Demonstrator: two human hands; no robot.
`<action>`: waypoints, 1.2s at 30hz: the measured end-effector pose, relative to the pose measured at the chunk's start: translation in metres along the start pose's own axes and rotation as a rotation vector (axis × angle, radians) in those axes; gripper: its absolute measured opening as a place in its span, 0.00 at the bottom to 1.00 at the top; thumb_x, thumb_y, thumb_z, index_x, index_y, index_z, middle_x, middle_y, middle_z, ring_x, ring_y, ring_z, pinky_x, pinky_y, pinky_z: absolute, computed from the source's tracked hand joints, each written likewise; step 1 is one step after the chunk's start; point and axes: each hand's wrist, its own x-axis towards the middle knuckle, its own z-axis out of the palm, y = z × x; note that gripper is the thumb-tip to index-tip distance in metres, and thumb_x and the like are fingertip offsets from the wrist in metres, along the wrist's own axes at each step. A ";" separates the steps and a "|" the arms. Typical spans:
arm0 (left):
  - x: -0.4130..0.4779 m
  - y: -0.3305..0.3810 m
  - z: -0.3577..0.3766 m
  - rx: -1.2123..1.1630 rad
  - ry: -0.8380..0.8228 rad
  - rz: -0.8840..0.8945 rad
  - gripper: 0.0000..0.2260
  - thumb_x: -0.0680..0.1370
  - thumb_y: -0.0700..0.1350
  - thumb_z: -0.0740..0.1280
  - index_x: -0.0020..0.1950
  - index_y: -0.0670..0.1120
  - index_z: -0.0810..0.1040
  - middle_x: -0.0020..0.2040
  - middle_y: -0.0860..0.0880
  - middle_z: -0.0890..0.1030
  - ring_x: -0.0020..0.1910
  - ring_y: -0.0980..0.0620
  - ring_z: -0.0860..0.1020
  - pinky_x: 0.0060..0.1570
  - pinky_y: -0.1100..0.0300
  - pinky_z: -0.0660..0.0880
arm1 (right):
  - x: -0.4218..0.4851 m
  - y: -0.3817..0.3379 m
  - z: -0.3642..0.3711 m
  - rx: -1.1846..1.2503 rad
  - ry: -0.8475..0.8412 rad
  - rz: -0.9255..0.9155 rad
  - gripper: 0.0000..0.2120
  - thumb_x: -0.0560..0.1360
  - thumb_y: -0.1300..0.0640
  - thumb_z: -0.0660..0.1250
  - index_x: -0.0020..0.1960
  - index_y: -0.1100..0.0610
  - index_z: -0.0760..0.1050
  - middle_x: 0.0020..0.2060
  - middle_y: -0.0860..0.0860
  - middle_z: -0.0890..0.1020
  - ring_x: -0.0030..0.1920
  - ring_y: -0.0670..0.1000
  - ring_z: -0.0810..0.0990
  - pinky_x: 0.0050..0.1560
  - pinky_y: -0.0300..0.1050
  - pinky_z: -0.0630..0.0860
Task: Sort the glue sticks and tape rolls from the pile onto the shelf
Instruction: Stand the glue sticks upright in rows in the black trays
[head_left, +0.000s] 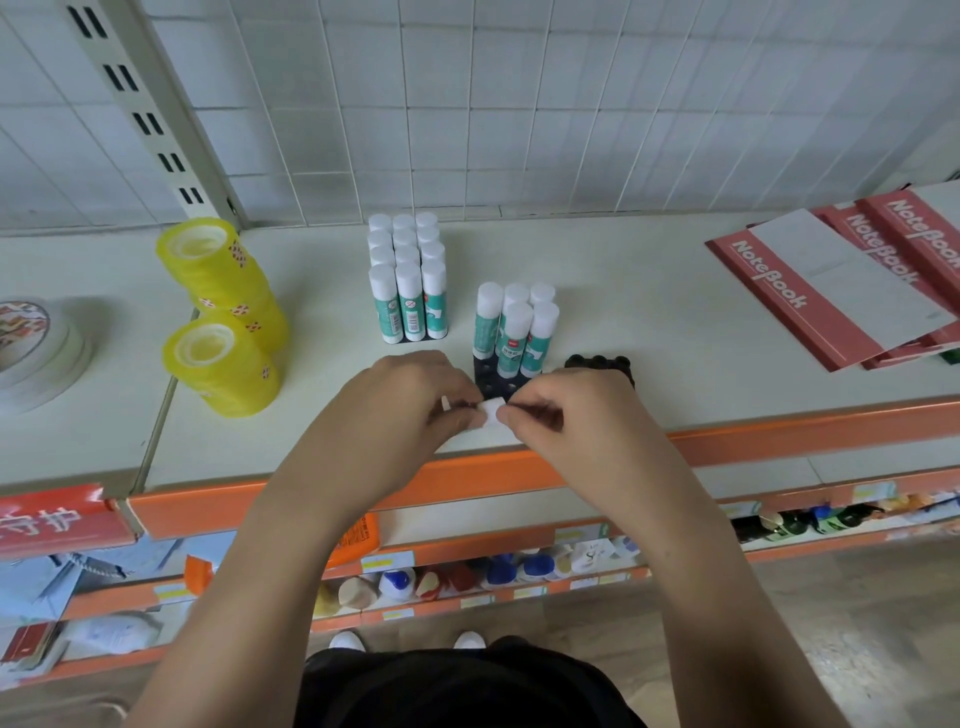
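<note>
Can't ID the white piece (492, 414), it's mostly under your left hand (410, 400) and right hand (576, 410). Right hand also blocks the black tray (597, 362) front. Left edge clips the white rolls (36, 358). Blur makes the lower-shelf tags (387, 561) unreadable.

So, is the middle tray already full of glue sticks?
No, the tray holds only a few glue sticks, and empty holes show at its front.

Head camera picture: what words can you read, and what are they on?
"NoteBook": white letters on each red notebook.
Glue sticks: label print too small to read.
Yellow tape rolls: stickers too small.
Red sign: characters cut off, unreadable.
Lower-shelf price tags: blurred.
</note>
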 end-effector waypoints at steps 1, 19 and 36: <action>0.000 0.001 -0.001 0.006 0.016 0.009 0.05 0.76 0.49 0.70 0.49 0.51 0.83 0.42 0.55 0.77 0.41 0.52 0.76 0.44 0.50 0.75 | 0.000 0.000 0.000 0.003 0.003 -0.005 0.09 0.77 0.50 0.68 0.47 0.54 0.84 0.36 0.46 0.82 0.37 0.44 0.79 0.41 0.39 0.74; 0.016 0.012 -0.007 -0.020 0.277 0.073 0.11 0.77 0.42 0.70 0.58 0.48 0.75 0.44 0.52 0.77 0.37 0.52 0.78 0.41 0.51 0.77 | 0.015 0.003 0.008 -0.071 0.011 -0.049 0.08 0.76 0.60 0.70 0.54 0.57 0.84 0.52 0.49 0.78 0.52 0.49 0.77 0.55 0.43 0.74; 0.032 0.017 0.000 0.014 0.340 0.066 0.06 0.77 0.38 0.69 0.52 0.41 0.76 0.47 0.46 0.79 0.40 0.43 0.78 0.39 0.47 0.77 | 0.015 0.003 0.007 -0.062 -0.010 -0.033 0.08 0.77 0.61 0.69 0.54 0.58 0.84 0.54 0.50 0.78 0.54 0.50 0.76 0.56 0.43 0.73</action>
